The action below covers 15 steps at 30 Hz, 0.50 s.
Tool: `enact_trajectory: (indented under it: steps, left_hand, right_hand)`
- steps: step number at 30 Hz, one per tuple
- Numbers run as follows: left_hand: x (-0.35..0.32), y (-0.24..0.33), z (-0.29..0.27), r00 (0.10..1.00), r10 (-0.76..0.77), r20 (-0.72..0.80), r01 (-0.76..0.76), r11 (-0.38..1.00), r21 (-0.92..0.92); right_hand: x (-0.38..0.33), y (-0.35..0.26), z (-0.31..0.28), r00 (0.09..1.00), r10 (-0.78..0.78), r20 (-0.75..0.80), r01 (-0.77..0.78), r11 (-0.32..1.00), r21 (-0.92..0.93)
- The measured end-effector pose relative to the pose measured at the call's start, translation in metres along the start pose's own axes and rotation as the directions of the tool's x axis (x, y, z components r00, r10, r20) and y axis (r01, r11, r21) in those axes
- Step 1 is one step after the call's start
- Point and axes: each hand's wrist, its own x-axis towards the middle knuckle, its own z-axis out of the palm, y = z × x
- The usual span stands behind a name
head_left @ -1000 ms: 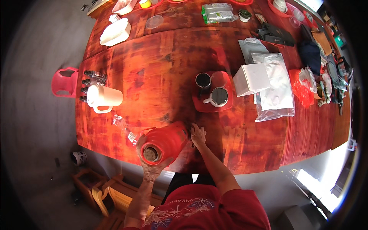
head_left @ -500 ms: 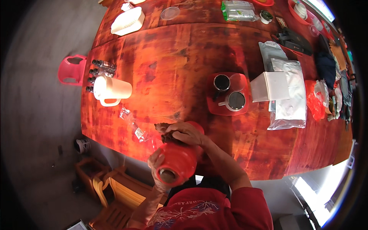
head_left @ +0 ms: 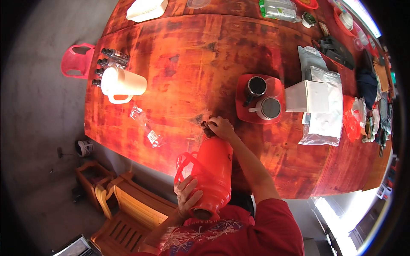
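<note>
A red thermos flask (head_left: 209, 170) lies tilted in front of me, its mouth toward my body and its far end over the table. My left hand (head_left: 187, 197) is wrapped round the flask near the mouth, below the looped red handle. At the far end, my right hand (head_left: 221, 127) is closed on a crumpled brown cloth (head_left: 208, 130) pressed against the flask. A crumpled clear plastic wrapper (head_left: 147, 128) is on the table left of the flask.
To the left stand a cream lidded jug (head_left: 124, 83) and several small dark-capped bottles (head_left: 115, 55). Right of centre, a red tray (head_left: 245, 112) carries two mugs. Beyond it are a white box (head_left: 305, 97) and plastic-wrapped packages (head_left: 324, 123). A wooden chair (head_left: 128, 209) stands beside me.
The flask has swung lengthwise, its mouth now closer to my body. My right hand has moved with the cloth from the flask's side to its far end. The view has shifted slightly.
</note>
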Motion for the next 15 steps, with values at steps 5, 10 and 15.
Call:
enact_trajectory:
  steps: [5,10,15]
  left_hand:
    - [-0.006,-0.004,-0.001,0.999,0.043,0.031,-0.044,0.999,0.017]
    - [-0.008,0.000,-0.002,1.000,0.016,0.007,-0.016,1.000,0.010]
    - [-0.009,0.002,-0.003,0.998,-0.048,-0.038,0.048,0.999,0.003]
  right_hand:
    - [-0.072,-0.019,-0.019,0.947,-0.297,-0.123,0.303,0.952,0.036]
    - [-0.158,-0.083,-0.065,0.840,-0.518,-0.160,0.542,0.786,0.298]
    - [-0.132,-0.069,-0.048,0.902,-0.428,-0.063,0.430,0.873,0.231]
